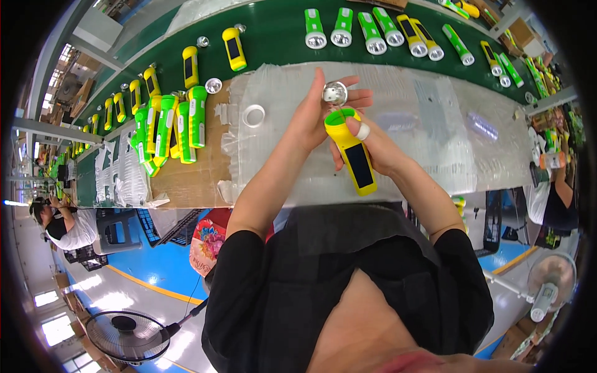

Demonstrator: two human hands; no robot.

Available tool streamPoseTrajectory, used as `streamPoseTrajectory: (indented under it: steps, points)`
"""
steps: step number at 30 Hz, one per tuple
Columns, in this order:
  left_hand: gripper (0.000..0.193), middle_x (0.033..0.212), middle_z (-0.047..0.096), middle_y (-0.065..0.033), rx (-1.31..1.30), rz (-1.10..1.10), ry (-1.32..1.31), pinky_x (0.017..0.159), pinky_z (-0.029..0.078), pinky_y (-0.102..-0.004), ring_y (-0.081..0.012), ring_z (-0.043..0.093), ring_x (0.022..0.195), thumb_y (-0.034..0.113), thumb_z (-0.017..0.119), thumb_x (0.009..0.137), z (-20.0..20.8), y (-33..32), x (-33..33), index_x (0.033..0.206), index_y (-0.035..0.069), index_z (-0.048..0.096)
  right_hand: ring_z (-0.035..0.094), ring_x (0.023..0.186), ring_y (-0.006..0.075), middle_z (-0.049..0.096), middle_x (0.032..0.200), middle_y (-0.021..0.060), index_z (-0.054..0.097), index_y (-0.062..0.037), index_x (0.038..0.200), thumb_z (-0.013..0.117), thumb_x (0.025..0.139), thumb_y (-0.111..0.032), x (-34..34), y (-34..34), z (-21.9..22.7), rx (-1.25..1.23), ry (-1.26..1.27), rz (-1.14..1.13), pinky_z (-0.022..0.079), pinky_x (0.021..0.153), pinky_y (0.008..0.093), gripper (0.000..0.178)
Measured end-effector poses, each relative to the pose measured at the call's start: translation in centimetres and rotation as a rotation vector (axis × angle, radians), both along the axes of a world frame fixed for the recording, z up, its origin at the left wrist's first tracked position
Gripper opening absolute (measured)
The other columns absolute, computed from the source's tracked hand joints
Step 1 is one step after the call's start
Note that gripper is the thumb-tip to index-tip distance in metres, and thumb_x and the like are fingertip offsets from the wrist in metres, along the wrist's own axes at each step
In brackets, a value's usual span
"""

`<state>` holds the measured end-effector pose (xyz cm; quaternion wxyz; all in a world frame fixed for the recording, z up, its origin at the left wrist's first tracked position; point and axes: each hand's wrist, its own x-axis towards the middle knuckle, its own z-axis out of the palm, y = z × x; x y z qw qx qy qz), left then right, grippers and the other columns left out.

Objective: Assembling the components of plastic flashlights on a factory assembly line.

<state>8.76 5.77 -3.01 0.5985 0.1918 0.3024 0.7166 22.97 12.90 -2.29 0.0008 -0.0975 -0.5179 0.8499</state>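
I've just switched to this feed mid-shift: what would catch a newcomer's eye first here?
At centre, the right hand grips a yellow flashlight body while the left hand holds a shiny silver reflector just above its open green end. Behind them, rows of green and yellow flashlights line the dark green conveyor belt, and a cluster of green flashlight bodies lies on the cardboard at left.

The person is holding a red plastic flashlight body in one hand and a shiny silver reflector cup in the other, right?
Not quite: the plastic flashlight body is yellow with a green rim, not red. The right hand holds it, and the left hand holds the shiny silver reflector cup just above it. The head view shows this.
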Motion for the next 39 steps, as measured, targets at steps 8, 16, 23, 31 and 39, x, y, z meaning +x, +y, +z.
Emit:
streamPoseTrajectory:
  steps: [8, 16, 23, 31, 39]
  points:
    - [0.026, 0.106, 0.06, -0.0125, 0.341, 0.337, 1.444, 0.087, 0.043, -0.0387, -0.0317, 0.054, 0.1, 0.019, 0.048, 0.091, 1.4, -3.3, 3.2, 0.106, 0.006, 0.065, 0.064, 0.084, 0.0209, 0.062, 0.095, 0.0119, 0.048, -0.0052, 0.123, 0.055, 0.095, -0.046, 4.0, -2.0, -0.3, 0.156, 0.052, -0.162, 0.052, 0.076, 0.0339, 0.05]
    - [0.034, 0.124, 0.057, -0.0147, 0.284, 0.321, 1.346, 0.099, 0.041, -0.0405, -0.0361, 0.051, 0.116, 0.02, 0.048, 0.092, -0.1, -2.1, 5.2, 0.121, 0.005, 0.06, 0.063, 0.076, 0.0195, 0.062, 0.093, 0.0125, 0.044, -0.0101, 0.132, 0.056, 0.097, -0.033, 5.8, -1.8, -1.2, -0.113, 0.085, -0.382, 0.052, 0.069, 0.0324, 0.044]
    - [0.053, 0.12, 0.057, -0.0183, 0.108, 0.372, 1.831, 0.092, 0.044, -0.0433, -0.0357, 0.054, 0.109, 0.028, 0.072, 0.082, -7.9, 3.9, 4.1, 0.126, 0.003, 0.057, 0.061, 0.073, 0.0186, 0.062, 0.086, 0.0118, 0.049, -0.0065, 0.127, 0.052, 0.098, -0.033, 8.7, 1.4, -1.3, -0.043, 0.083, -0.62, 0.05, 0.067, 0.0317, 0.04]
    - [0.04, 0.112, 0.056, -0.0132, 0.105, 0.315, 1.348, 0.087, 0.046, -0.0385, -0.0275, 0.052, 0.105, 0.019, 0.064, 0.09, -2.1, -0.1, 4.0, 0.128, 0.006, 0.058, 0.061, 0.072, 0.0167, 0.062, 0.086, 0.0102, 0.05, -0.0047, 0.127, 0.056, 0.097, -0.032, 7.5, 0.9, -0.2, 0.028, 0.013, -0.421, 0.049, 0.066, 0.0301, 0.042]
    - [0.039, 0.119, 0.052, -0.0146, 0.273, 0.344, 1.394, 0.09, 0.044, -0.0355, -0.0271, 0.05, 0.107, 0.021, 0.038, 0.1, -0.5, -5.2, 4.4, 0.125, 0.001, 0.059, 0.06, 0.072, 0.0148, 0.061, 0.089, 0.0086, 0.051, -0.0026, 0.121, 0.056, 0.097, -0.033, 3.9, -0.6, 0.0, 0.163, 0.126, -0.14, 0.049, 0.066, 0.0285, 0.039]
